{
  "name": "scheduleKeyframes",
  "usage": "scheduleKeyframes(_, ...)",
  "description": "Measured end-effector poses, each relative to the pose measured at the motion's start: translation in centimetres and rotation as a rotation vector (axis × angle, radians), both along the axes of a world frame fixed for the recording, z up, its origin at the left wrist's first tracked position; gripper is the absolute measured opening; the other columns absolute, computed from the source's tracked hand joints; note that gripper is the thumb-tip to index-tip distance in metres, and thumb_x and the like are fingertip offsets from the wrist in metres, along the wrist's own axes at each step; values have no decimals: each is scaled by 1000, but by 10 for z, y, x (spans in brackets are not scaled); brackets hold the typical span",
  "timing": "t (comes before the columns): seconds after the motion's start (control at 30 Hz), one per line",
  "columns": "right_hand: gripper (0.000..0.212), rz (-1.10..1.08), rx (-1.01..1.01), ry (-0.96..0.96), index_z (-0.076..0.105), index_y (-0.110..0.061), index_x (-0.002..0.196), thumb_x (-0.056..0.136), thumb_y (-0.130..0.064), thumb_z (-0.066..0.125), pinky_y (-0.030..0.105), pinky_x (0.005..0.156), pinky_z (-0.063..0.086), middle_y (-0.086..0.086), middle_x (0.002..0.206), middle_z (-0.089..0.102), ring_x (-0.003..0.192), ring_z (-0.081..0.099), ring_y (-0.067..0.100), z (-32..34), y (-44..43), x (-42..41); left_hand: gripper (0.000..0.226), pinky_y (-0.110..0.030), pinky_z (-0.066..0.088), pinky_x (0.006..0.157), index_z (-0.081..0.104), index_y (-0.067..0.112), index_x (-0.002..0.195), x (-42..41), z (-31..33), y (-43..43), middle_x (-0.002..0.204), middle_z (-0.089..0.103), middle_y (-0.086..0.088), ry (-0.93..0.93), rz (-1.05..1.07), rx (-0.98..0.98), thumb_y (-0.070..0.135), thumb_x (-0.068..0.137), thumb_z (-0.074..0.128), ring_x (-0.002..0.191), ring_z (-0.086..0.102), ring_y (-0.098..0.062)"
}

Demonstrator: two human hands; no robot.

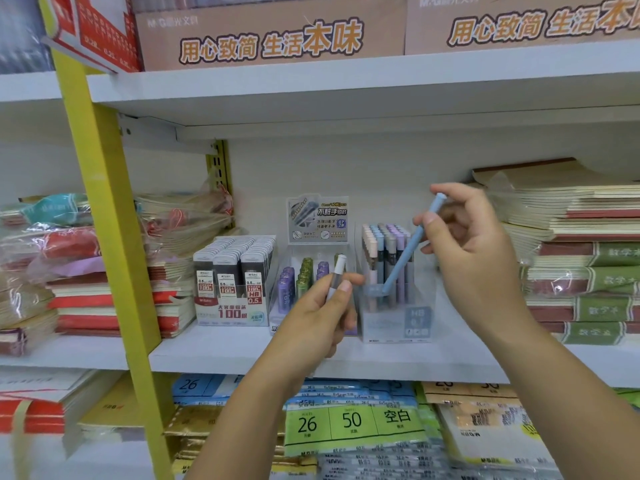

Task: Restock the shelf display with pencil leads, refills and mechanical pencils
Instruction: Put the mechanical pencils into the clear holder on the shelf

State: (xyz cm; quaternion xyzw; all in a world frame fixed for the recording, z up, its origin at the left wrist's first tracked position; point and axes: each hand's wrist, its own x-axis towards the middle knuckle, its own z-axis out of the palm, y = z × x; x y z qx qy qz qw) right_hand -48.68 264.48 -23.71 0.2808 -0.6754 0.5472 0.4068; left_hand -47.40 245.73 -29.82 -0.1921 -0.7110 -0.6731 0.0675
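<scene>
My right hand [474,251] grips a light blue mechanical pencil [407,252], tilted with its tip down inside the clear pencil display box [394,323]. Several pastel pencils [384,244] stand upright at the back of that box. My left hand [322,310] holds a grey-and-white mechanical pencil [336,271] upright, in front of a clear display of purple and green lead tubes [301,282]. To the left stands a box of black 0.5 HB lead cases [239,271].
Wrapped notebook stacks [83,289] fill the shelf's left side and green-spined notebooks [588,271] the right. A yellow upright post [114,237] crosses the left. Loose-leaf paper packs [353,424] lie on the lower shelf. Cardboard boxes [270,32] sit on the shelf above.
</scene>
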Motion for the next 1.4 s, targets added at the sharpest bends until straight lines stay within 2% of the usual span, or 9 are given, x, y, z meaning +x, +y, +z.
scheduleKeyframes(0.13, 33, -12, -8, 47, 49, -46, 109, 97, -16, 54, 23, 71, 56, -2, 93, 64, 86, 65, 10, -4, -4, 0, 24, -18, 26, 43, 66, 31, 109, -1, -1, -1, 66, 54, 6, -35, -6, 49, 35, 105, 42, 47, 29, -7)
scheduleKeyframes(0.33, 26, -113, -11, 140, 48, -35, 115, 98, -16, 53, 13, 71, 51, -1, 97, 61, 86, 62, 5, -8, -1, -6, 17, -24, 27, 49, 53, 14, 102, -5, -4, -2, 73, 56, 0, -64, 19, 73, 23, 105, 39, 53, 32, -13)
scheduleKeyframes(0.43, 27, -164, 131, 64, 49, -34, 115, 97, -17, 56, 11, 71, 47, -12, 94, 58, 86, 59, 3, -14, -2, -14, 21, -23, 36, 51, 56, 19, 100, -6, -6, -2, 74, 58, 4, -20, 63, 16, 30, 106, 40, 56, 39, -12)
scheduleKeyframes(0.53, 25, -198, 243, 17, 55, -31, 116, 95, -17, 58, 6, 70, 43, -18, 92, 57, 88, 56, -3, -21, -4, -19, 24, -21, 44, 56, 65, 38, 101, -6, -6, -2, 71, 59, 10, 45, 102, -33, 35, 105, 42, 60, 49, -8)
scheduleKeyframes(0.67, 22, -209, 329, -17, 57, -30, 114, 94, -20, 59, 6, 68, 43, -19, 86, 59, 86, 57, -4, -24, -6, -21, 24, -18, 44, 56, 66, 47, 104, -6, -6, -5, 69, 58, 7, 73, 110, -38, 38, 104, 44, 58, 47, -9)
scheduleKeyframes(0.9, 31, -177, 291, -55, 44, -39, 105, 92, -19, 62, 4, 63, 42, -15, 79, 59, 78, 57, -7, -22, -7, -21, 26, -21, 36, 54, 67, 42, 108, -7, -7, -6, 69, 55, 6, 42, 90, 14, 35, 106, 42, 54, 40, -8)
scheduleKeyframes(1.07, 27, -360, 404, -32, 57, -29, 115, 90, -20, 63, 25, 76, 42, -8, 97, 49, 95, 49, 14, -25, -9, -28, 23, -27, 39, 61, 62, 23, 103, -7, -8, -4, 69, 60, 9, 5, 102, -1, 27, 107, 39, 57, 44, -8)
scheduleKeyframes(1.27, 31, -488, 526, -117, 62, -33, 123, 94, -25, 57, 27, 80, 33, -5, 98, 40, 102, 35, 14, -26, -10, -32, 23, -19, 48, 61, 67, 37, 100, -3, -6, -3, 72, 63, 7, 58, 88, -18, 34, 104, 44, 63, 56, -9)
scheduleKeyframes(1.4, 27, -328, 388, -79, 61, -33, 121, 95, -27, 54, 21, 80, 40, -9, 97, 52, 97, 48, 12, -19, -12, -17, 21, -17, 41, 54, 68, 43, 101, 0, -1, 0, 67, 59, 8, 92, 70, -43, 36, 102, 48, 55, 46, -8)
